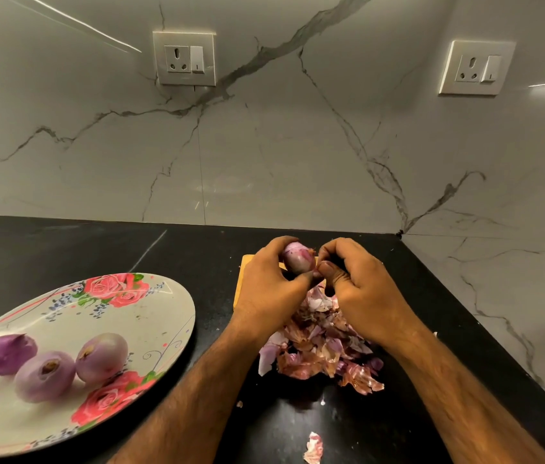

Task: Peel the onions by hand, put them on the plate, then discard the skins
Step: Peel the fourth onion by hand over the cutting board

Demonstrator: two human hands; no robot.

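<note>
- Head view: a small purple onion (298, 261) is gripped by the left hand (269, 289); its skin is pinched by the right hand (363, 296).
- Bare black countertop (217, 329) is seen between the floral oval plate (150, 316) and the heap of papery skins (321, 349).

A black counter (63, 249) meets the wall at its back and right edges. A flowered plate (130, 329) sits at the front left. Toward the back right corner lies what seems to be a wooden board (245, 265), mostly hidden. Skins (318, 353) are heaped just in front of it, and one scrap (313, 447) lies apart near the front edge.
</note>
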